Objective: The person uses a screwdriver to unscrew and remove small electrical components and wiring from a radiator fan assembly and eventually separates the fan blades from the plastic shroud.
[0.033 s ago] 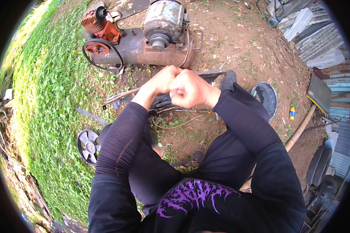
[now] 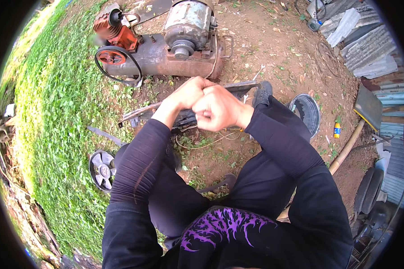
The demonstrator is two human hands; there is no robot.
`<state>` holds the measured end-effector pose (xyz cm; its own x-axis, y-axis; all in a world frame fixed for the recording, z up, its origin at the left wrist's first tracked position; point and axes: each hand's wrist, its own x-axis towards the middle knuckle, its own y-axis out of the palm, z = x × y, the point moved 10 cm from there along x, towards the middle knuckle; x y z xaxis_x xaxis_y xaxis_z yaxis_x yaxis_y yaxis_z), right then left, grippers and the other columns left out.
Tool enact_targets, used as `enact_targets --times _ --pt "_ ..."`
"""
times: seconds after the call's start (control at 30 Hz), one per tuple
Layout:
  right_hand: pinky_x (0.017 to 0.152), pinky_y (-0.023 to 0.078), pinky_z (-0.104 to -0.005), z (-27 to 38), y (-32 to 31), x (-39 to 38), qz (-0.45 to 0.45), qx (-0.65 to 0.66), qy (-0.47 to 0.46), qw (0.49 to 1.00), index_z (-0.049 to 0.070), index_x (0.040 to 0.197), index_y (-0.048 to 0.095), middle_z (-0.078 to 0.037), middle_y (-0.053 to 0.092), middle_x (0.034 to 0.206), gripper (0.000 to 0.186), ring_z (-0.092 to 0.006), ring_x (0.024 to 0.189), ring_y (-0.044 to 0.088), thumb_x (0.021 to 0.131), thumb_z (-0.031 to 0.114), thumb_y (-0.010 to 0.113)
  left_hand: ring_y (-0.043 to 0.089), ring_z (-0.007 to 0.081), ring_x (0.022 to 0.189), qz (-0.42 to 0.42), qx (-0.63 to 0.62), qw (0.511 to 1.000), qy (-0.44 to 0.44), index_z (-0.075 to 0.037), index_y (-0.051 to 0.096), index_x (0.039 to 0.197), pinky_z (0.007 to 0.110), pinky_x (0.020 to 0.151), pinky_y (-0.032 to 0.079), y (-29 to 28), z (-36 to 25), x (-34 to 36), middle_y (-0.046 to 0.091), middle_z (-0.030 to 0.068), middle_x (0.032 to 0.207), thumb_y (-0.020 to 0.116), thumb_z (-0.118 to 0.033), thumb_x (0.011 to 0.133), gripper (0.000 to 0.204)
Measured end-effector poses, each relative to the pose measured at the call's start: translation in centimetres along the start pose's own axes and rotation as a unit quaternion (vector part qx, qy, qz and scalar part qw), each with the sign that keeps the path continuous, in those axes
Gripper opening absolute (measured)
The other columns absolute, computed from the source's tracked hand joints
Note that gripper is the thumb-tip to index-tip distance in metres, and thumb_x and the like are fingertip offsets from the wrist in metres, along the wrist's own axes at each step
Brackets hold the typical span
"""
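Both my hands are closed and pressed together in front of me, over a dark, long metal frame (image 2: 242,86) lying on the ground. My left hand (image 2: 188,95) is curled behind my right hand (image 2: 221,109), and the two touch at the knuckles. Whatever lies inside the fingers, if anything, is hidden. A light-coloured cord (image 2: 202,147) loops over the soil on the near side of the frame. Just beyond the hands stands an air compressor with a rusty tank (image 2: 159,62), a worn electric motor (image 2: 191,22) and a red pump (image 2: 123,36).
A drive belt (image 2: 140,67) hangs round the pump's red wheel. To the left lies a grey fan (image 2: 104,171) in the grass. On the right are a round black tub (image 2: 318,117), a yellow-and-blue bottle (image 2: 336,130), a wooden-handled shovel (image 2: 368,107) and corrugated sheets (image 2: 370,47).
My right fist has shifted slightly nearer to me and down against the left one, covering more of the thin rod beneath. My left hand stays almost where it was.
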<state>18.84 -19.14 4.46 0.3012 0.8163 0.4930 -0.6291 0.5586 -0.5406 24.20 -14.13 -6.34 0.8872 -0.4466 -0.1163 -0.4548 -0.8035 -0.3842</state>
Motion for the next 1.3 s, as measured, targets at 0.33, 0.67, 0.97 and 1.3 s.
enact_targets --times 0.33,0.67,0.97,1.3 --pt "0.082 0.049 -0.0462 1.5 5.9 -6.5 0.212 -0.167 0.033 0.962 0.014 0.066 0.068 -0.011 0.065 0.061 0.012 -0.0332 0.063 0.067 0.073 0.024 0.067 0.072 0.0280 0.096 -0.044 0.063 0.994 -0.077 0.001 0.073 0.118 0.041 0.092 0.052 -0.2 -1.1 -0.2 0.076 0.0213 0.102 0.060 -0.024 0.102 0.032" --pt "0.050 0.040 -0.0374 0.2 -0.6 -5.7 -0.034 0.040 0.212 0.976 0.006 0.058 0.045 -0.009 0.048 0.051 0.035 -0.0246 0.045 0.052 0.082 0.012 0.070 0.071 0.0264 0.096 -0.054 0.083 0.993 -0.068 0.000 0.073 0.116 0.040 0.092 0.052 -0.4 -1.1 -0.3 0.075 0.0195 0.102 0.059 -0.025 0.102 0.032" --pt "0.053 0.024 -0.0315 -6.8 -10.4 -6.3 -0.390 0.425 0.096 0.811 0.010 0.060 0.029 0.005 0.027 0.058 0.038 -0.0092 0.054 0.027 0.090 -0.003 0.048 0.069 0.0202 0.094 -0.016 0.079 0.992 -0.099 0.001 0.072 0.117 0.038 0.091 0.052 -0.5 -1.6 0.4 0.076 0.0155 0.100 0.059 -0.023 0.103 0.030" --pt "0.055 0.025 -0.0338 -11.3 -10.0 -7.7 -0.464 0.481 0.141 0.730 0.013 0.060 0.032 0.003 0.025 0.055 0.032 -0.0117 0.051 0.019 0.087 0.002 0.045 0.067 0.0169 0.089 -0.023 0.039 0.993 -0.109 0.000 0.074 0.116 0.036 0.088 0.052 -0.6 0.1 0.7 0.077 0.0126 0.096 0.059 -0.022 0.104 0.029"
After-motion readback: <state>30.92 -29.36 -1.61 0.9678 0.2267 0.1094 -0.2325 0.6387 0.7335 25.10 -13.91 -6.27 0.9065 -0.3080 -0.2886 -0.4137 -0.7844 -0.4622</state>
